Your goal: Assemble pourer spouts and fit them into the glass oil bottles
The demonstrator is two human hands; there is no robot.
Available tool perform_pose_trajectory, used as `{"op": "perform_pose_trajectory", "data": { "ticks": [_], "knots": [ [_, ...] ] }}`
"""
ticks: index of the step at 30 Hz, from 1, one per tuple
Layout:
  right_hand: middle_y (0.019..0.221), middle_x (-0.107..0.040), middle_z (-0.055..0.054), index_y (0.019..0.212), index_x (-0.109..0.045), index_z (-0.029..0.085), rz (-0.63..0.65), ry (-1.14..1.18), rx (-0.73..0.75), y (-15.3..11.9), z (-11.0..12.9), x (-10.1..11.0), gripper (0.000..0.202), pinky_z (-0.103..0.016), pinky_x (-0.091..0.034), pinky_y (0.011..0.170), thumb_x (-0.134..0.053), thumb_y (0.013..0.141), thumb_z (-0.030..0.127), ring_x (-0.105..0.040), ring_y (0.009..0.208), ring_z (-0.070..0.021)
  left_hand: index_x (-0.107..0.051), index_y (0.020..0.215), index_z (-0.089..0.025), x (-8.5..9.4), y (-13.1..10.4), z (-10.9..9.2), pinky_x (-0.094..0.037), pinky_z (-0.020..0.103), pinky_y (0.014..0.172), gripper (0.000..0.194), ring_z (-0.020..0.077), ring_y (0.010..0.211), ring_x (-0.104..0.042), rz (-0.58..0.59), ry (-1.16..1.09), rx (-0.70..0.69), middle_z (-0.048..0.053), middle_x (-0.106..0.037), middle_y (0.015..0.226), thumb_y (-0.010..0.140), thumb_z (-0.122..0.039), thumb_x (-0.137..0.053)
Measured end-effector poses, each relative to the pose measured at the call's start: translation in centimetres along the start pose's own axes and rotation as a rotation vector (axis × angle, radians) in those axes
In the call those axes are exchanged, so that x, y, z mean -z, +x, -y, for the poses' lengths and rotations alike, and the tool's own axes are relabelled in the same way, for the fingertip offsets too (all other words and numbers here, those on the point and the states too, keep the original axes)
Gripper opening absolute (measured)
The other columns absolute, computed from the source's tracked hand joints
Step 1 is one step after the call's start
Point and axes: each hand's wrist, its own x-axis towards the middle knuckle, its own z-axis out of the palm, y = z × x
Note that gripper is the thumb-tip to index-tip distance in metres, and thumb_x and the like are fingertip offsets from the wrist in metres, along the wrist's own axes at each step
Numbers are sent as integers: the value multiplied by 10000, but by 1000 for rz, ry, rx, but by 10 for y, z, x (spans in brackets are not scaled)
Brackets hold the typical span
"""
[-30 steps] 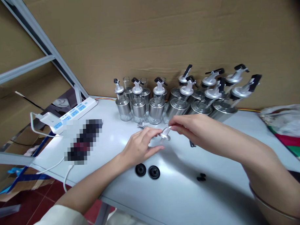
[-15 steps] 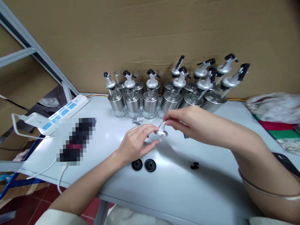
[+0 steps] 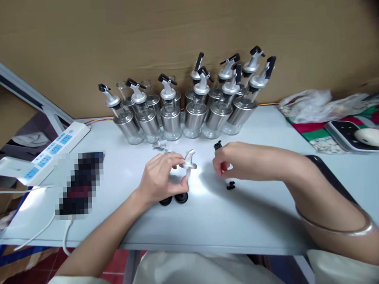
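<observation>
My left hand (image 3: 161, 176) holds a silver pourer spout (image 3: 189, 160) upright, thumb beneath it and fingers at its disc-shaped flange. My right hand (image 3: 224, 161) is apart from the spout, low over the table to its right, with fingers curled together; whatever they hold, if anything, is hidden. Small black parts (image 3: 230, 185) lie just below the right hand, and more black pieces (image 3: 218, 145) show behind it. Two round black caps (image 3: 181, 198) lie below my left hand, partly covered by it. Loose silver parts (image 3: 159, 144) lie behind the left hand.
Glass bottles with steel sleeves (image 3: 171, 120) stand in rows at the back, several topped with silver and black pourers. A power strip (image 3: 57, 148) and a blurred-out dark object (image 3: 82, 183) are on the left. A plastic bag (image 3: 312, 106) and a black-topped device (image 3: 344, 132) are on the right.
My right hand has let go of the spout's top and moved right and down toward the small black parts. My left hand still holds the spout. The camera view has shifted.
</observation>
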Motion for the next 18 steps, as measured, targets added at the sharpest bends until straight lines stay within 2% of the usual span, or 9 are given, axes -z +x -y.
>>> {"op": "perform_pose_trajectory", "data": {
  "ticks": [3, 5, 8, 10, 13, 18],
  "knots": [
    [719, -668, -13, 700, -703, 200, 212, 0, -66, -6, -4, -13, 149, -240, -414, 554, -607, 639, 103, -598, 624, -156, -491, 942, -181, -1, 1, -3, -491, 246, 562, 280, 113, 568, -591, 5, 4, -24, 41, -688, 837, 679, -165, -584],
    [726, -668, -20, 713, -700, 192, 244, 0, -86, -6, -6, -19, 158, -245, -420, 559, -598, 629, 105, -603, 642, -166, -491, 939, -184, -1, 0, -1, -493, 245, 564, 276, 110, 563, -584, 9, 2, -16, 40, -687, 841, 678, -163, -576],
    [632, -636, -7, 669, -690, 185, 271, 41, -85, -3, -8, -26, 188, -235, -398, 519, -542, 631, 76, -572, 570, -147, -496, 941, -183, -1, -1, 3, -498, 250, 576, 285, 108, 561, -582, 12, -3, 12, 38, -684, 845, 669, -157, -580],
    [562, -593, 4, 612, -661, 178, 260, 67, -95, -1, -9, -30, 193, -229, -370, 491, -510, 631, 58, -534, 514, -130, -500, 941, -180, 0, -1, 6, -496, 252, 577, 283, 108, 560, -581, 11, 2, 16, 38, -684, 845, 672, -158, -586],
    [542, -563, 4, 584, -625, 169, 167, 78, -83, 3, -7, -33, 190, -231, -350, 480, -493, 667, 60, -496, 497, -121, -500, 946, -178, 1, 0, 6, -493, 249, 577, 269, 106, 568, -585, 8, 17, 2, 35, -680, 846, 691, -165, -584],
    [679, -656, -13, 740, -680, 180, 41, 106, -44, 2, -7, -25, 199, -252, -409, 582, -491, 795, 152, -561, 588, -139, -495, 970, -180, 3, 1, 5, -492, 246, 583, 293, 103, 577, -587, 8, 23, -6, 32, -676, 855, 695, -161, -593]
  ]
}}
